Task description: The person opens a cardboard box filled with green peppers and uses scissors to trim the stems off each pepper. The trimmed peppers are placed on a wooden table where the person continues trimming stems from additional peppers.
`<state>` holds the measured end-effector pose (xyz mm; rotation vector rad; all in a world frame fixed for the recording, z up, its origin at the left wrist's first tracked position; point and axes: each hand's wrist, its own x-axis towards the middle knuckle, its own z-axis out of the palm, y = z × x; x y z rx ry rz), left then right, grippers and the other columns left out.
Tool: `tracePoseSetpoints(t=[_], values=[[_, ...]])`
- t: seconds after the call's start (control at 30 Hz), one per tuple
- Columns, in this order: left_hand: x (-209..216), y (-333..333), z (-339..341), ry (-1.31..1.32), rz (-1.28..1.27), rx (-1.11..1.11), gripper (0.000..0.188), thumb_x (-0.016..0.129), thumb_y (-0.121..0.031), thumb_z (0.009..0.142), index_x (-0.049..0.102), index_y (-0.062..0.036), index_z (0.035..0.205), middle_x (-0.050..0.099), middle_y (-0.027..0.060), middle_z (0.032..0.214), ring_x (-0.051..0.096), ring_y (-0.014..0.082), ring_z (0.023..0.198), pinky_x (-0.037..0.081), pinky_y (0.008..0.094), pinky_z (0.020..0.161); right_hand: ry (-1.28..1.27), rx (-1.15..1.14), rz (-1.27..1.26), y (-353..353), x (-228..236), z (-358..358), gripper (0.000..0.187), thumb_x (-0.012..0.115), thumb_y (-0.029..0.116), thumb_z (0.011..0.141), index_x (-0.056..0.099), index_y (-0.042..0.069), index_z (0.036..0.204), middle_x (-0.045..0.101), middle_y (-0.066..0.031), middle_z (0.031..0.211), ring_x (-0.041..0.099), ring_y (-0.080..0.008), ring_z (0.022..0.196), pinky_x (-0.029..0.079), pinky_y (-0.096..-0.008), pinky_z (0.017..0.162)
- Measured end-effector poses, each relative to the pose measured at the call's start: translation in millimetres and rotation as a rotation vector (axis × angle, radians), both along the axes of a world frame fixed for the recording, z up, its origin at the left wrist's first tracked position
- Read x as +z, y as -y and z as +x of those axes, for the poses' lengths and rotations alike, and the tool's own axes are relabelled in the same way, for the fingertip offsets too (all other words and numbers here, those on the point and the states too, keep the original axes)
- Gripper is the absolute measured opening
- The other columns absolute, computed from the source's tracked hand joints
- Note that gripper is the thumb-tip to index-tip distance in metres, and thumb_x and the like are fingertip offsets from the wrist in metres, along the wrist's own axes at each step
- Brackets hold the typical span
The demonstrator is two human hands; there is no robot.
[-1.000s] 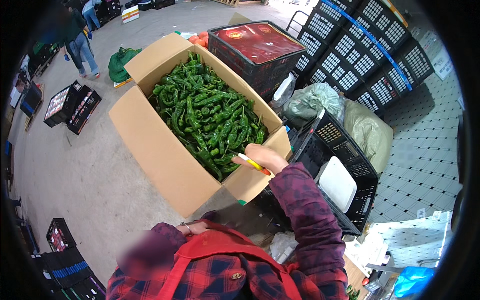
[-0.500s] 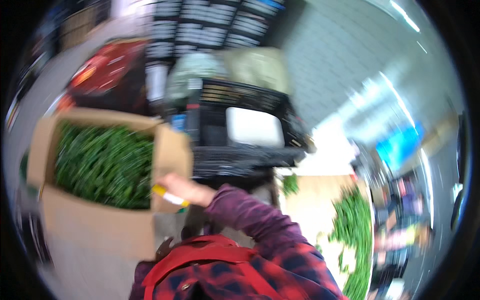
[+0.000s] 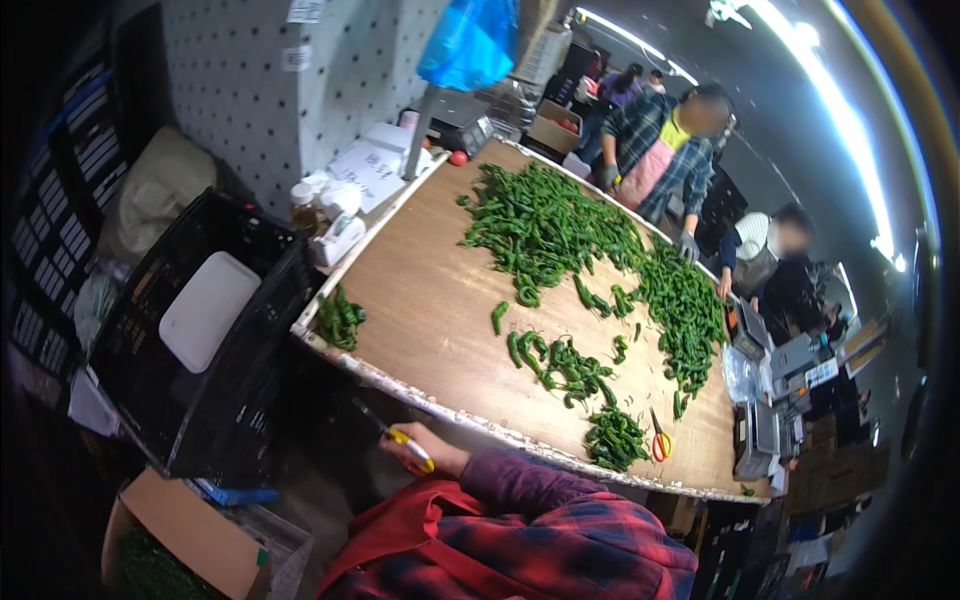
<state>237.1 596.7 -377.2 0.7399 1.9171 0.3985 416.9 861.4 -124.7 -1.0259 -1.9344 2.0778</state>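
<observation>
My right hand (image 3: 420, 452) is closed around a yellow-and-white utility knife (image 3: 411, 447), held low in front of the table's near edge. A thin dark blade seems to point up and left from it. No part of my left hand shows. Beyond my right hand is a wooden sorting table (image 3: 420, 300). Long green peppers (image 3: 560, 225) are heaped across its far side, with smaller piles nearer me. Scissors (image 3: 660, 440) with yellow-and-red handles lie beside the nearest pile. At the lower left, an opened cardboard box (image 3: 195, 530) holds dark green contents in shadow.
A black crate (image 3: 150, 400) with a white tray (image 3: 210, 310) stands left of the table. A blue bag (image 3: 470, 45) hangs over its far left corner. Two people work along the far side, one wearing gloves (image 3: 688, 247). Scales (image 3: 757, 440) line the right end.
My view has swung right, toward the table. My right hand, still holding the utility knife, has left the side of the pepper-filled cardboard box, which now sits at the lower left.
</observation>
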Motion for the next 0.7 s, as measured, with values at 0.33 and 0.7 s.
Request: tracePoseSetpoints(t=[0.33, 0.7], values=[[37.7, -93.1, -7.0, -0.153, 0.243, -0.103, 0.018, 0.069, -0.020, 0.078, 0.068, -0.0014, 0.081, 0.069, 0.0133, 0.078, 0.066, 0.0197, 0.064, 0.053, 0.0314, 0.062, 0.023, -0.671, -0.003, -201.0, 10.2, 150.4, 0.025, 0.058, 0.024, 0.091, 0.050, 0.004, 0.078, 0.047, -0.0048, 0.049, 0.045, -0.0160, 0.033, 0.034, -0.0313, 0.030], [180.7, -385.6, 55.0, -0.123, 0.567, -0.236, 0.017, 0.063, -0.010, 0.084, 0.064, 0.0006, 0.097, 0.066, 0.0088, 0.075, 0.061, 0.0127, 0.068, 0.049, 0.0282, 0.062, 0.079, -0.924, 0.142, -273.1, -25.7, 284.4, 0.022, 0.059, 0.020, 0.088, 0.058, 0.000, 0.094, 0.047, -0.0027, 0.053, 0.043, -0.0143, 0.035, 0.033, -0.0289, 0.032]])
